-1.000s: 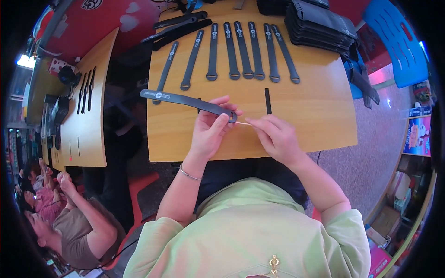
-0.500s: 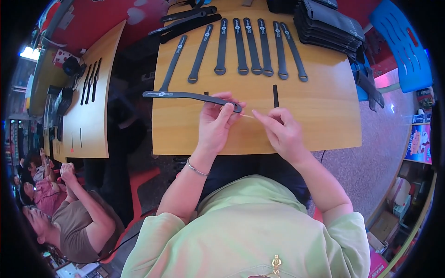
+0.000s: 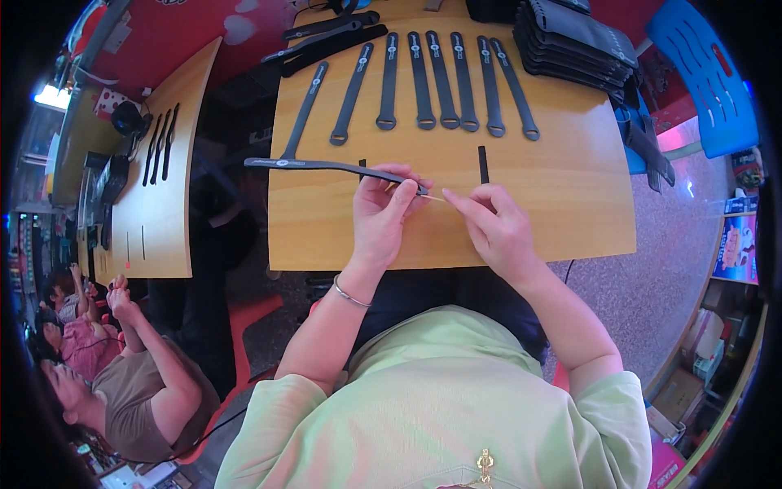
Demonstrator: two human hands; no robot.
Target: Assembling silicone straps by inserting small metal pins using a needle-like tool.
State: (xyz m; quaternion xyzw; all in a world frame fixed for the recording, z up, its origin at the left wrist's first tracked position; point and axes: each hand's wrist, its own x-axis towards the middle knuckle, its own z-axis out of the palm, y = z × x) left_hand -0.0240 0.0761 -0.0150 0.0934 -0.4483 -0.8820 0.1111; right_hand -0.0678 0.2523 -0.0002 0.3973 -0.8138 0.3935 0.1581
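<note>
My left hand (image 3: pixel 381 213) is closed on a long black strap (image 3: pixel 314 165) near its slotted end, thumb on top and fingers beneath. The strap stretches out to the left, past the near end of another strap (image 3: pixel 305 110) lying on the table. Between its closed thumb and forefinger, my right hand (image 3: pixel 501 228) has a thin pale stick (image 3: pixel 435 198). The stick points left, and its tip is at the strap's slotted end; whether it touches the strap I cannot tell. Both hands are above the table's near half.
Several similar straps (image 3: pixel 388 81) lie in a row across the wooden table (image 3: pixel 562 204). A short black strip (image 3: pixel 484 165) lies beyond my right hand. Black bundles (image 3: pixel 574 45) are stacked at the back right, near a blue chair (image 3: pixel 700 73). Co-workers (image 3: pixel 155 387) sit at the left.
The strap's slotted end has turned in my left hand, so its slot shows less now. The strap's free end has shifted slightly left and up. My right hand has barely moved.
</note>
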